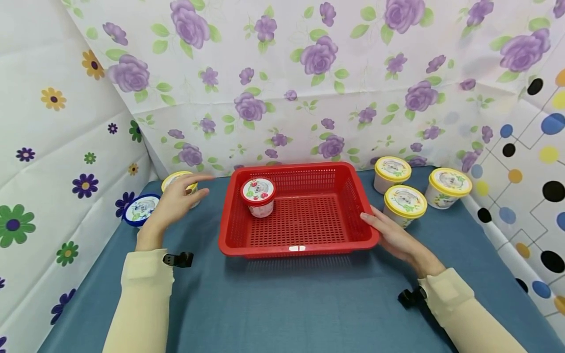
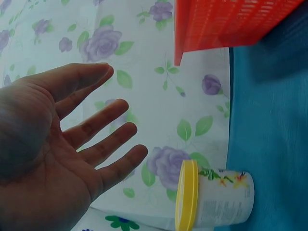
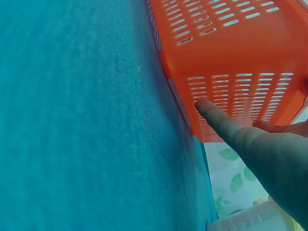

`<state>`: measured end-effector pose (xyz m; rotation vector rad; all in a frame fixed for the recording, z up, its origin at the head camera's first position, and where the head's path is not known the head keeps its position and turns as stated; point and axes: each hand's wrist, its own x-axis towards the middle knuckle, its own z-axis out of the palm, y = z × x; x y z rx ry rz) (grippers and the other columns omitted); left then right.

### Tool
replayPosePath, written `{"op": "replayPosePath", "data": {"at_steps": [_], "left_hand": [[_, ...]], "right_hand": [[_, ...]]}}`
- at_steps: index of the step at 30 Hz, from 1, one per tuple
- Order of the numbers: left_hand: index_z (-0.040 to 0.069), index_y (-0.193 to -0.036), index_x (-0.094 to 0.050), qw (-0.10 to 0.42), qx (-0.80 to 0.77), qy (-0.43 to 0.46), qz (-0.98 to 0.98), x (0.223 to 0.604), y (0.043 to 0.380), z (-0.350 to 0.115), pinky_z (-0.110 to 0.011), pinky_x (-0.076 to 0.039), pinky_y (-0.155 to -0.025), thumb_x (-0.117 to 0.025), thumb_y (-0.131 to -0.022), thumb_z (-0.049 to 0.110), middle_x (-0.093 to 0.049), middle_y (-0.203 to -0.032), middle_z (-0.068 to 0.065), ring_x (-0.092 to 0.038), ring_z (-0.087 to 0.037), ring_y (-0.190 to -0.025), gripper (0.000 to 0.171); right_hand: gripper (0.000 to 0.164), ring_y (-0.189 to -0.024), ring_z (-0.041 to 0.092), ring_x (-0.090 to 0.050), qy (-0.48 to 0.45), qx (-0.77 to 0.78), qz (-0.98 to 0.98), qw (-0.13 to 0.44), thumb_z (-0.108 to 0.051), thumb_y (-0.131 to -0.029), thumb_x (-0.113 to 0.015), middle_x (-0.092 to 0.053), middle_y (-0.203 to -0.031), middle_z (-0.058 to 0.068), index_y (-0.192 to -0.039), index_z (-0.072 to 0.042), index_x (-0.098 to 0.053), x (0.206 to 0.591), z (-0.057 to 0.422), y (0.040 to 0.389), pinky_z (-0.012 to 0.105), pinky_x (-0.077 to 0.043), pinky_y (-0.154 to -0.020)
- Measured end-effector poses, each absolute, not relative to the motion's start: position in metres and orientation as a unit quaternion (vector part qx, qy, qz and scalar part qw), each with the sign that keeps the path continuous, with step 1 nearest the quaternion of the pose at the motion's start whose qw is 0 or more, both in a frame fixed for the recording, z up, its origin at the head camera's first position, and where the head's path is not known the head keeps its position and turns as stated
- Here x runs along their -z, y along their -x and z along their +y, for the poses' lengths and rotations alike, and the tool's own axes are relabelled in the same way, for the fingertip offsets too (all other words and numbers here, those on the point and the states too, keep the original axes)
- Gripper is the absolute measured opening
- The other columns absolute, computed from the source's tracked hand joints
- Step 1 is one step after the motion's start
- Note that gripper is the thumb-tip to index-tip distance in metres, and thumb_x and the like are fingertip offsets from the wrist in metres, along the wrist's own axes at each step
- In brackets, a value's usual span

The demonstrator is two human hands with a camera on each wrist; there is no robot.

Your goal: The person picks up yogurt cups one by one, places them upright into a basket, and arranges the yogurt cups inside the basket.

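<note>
Cream sleeves (image 1: 143, 304) covered my forearms at the lower left and lower right of the head view, each with a small black device (image 1: 178, 260) near the cuff. Between them, the blue-covered tabletop (image 1: 287, 304) filled the bottom of the frame. Right of centre, my right hand (image 1: 395, 238) held the right side of the red basket (image 1: 273, 251), thumb over the rim and a straight finger against the outside of the slotted wall. The basket sat mid-frame, and inside it, toward its left end, a red-lidded tub (image 1: 258, 198) stood upright. Just right of my right hand stood three more tubs with yellow lids (image 1: 405, 201), grouped closely.

At centre left, my left hand (image 1: 174, 201) hung with its fingers (image 2: 113, 141) apart, holding nothing. A blue-lidded tub (image 1: 142, 208) stood just left of it. The yellow-lidded tub (image 2: 219, 199), partly hidden behind that hand in the head view, stood clear of my fingertips at the lower right of the left wrist view. Farthest off, a purple-rose cloth (image 1: 282, 73) spanned the top of the frame, a daisy-patterned cloth (image 1: 66, 147) ran down the left edge and a dotted cloth (image 1: 534, 196) the right.
</note>
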<state>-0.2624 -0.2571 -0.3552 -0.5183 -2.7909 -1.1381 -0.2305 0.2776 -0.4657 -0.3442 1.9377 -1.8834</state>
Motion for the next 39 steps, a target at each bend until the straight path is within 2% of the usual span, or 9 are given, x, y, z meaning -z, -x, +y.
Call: {"op": "replayPosePath", "data": {"at_steps": [10, 16, 22, 29, 35, 39], "left_hand": [[0.004, -0.144, -0.059, 0.041, 0.379, 0.139, -0.914, 0.355, 0.257, -0.268, -0.07, -0.036, -0.112, -0.06, -0.107, 0.021, -0.051, -0.149, -0.021, -0.043, -0.044, -0.14, 0.041], [0.004, -0.147, -0.057, 0.03, 0.383, 0.124, -0.915, 0.356, 0.253, -0.273, -0.068, -0.037, -0.111, -0.061, -0.107, 0.023, -0.048, -0.152, -0.022, -0.039, -0.044, -0.143, 0.044], [0.004, -0.147, -0.057, 0.039, 0.371, 0.115, -0.921, 0.36, 0.251, -0.279, -0.065, -0.041, -0.11, -0.06, -0.107, 0.025, -0.048, -0.152, -0.023, -0.041, -0.044, -0.141, 0.045], [0.004, -0.147, -0.057, 0.055, 0.341, 0.091, -0.934, 0.364, 0.248, -0.295, -0.073, -0.032, -0.11, -0.062, -0.107, 0.024, -0.046, -0.153, -0.027, -0.037, -0.05, -0.142, 0.045], [0.003, -0.147, -0.056, 0.067, 0.339, 0.086, -0.934, 0.367, 0.247, -0.304, -0.075, -0.03, -0.109, -0.063, -0.106, 0.021, -0.043, -0.153, -0.03, -0.035, -0.053, -0.143, 0.045], [0.004, -0.149, -0.055, 0.063, 0.337, 0.071, -0.937, 0.368, 0.245, -0.308, -0.077, -0.028, -0.109, -0.062, -0.107, 0.026, -0.039, -0.156, -0.031, -0.033, -0.055, -0.144, 0.048]], "right_hand": [[0.066, -0.124, 0.026, -0.062, 0.114, 0.672, 0.703, 0.205, -0.035, -0.11, -0.048, -0.045, -0.154, 0.022, -0.166, -0.017, -0.017, 0.465, 0.28, 0.23, 0.039, -0.057, -0.097], [0.065, -0.122, 0.024, -0.063, 0.112, 0.672, 0.702, 0.208, -0.035, -0.111, -0.047, -0.045, -0.153, 0.022, -0.166, -0.017, -0.017, 0.465, 0.281, 0.23, 0.039, -0.057, -0.097], [0.065, -0.122, 0.024, -0.063, 0.11, 0.676, 0.698, 0.211, -0.035, -0.111, -0.047, -0.045, -0.154, 0.023, -0.166, -0.017, -0.017, 0.466, 0.281, 0.231, 0.039, -0.057, -0.097], [0.064, -0.122, 0.025, -0.063, 0.122, 0.678, 0.695, 0.208, -0.033, -0.111, -0.046, -0.044, -0.153, 0.024, -0.166, -0.016, -0.018, 0.466, 0.28, 0.23, 0.039, -0.057, -0.097], [0.063, -0.124, 0.025, -0.061, 0.128, 0.678, 0.693, 0.208, -0.032, -0.112, -0.045, -0.042, -0.155, 0.024, -0.166, -0.017, -0.017, 0.466, 0.279, 0.231, 0.04, -0.057, -0.097], [0.063, -0.125, 0.026, -0.061, 0.128, 0.677, 0.694, 0.208, -0.032, -0.111, -0.045, -0.043, -0.154, 0.024, -0.166, -0.016, -0.017, 0.467, 0.278, 0.231, 0.04, -0.057, -0.097]]}}
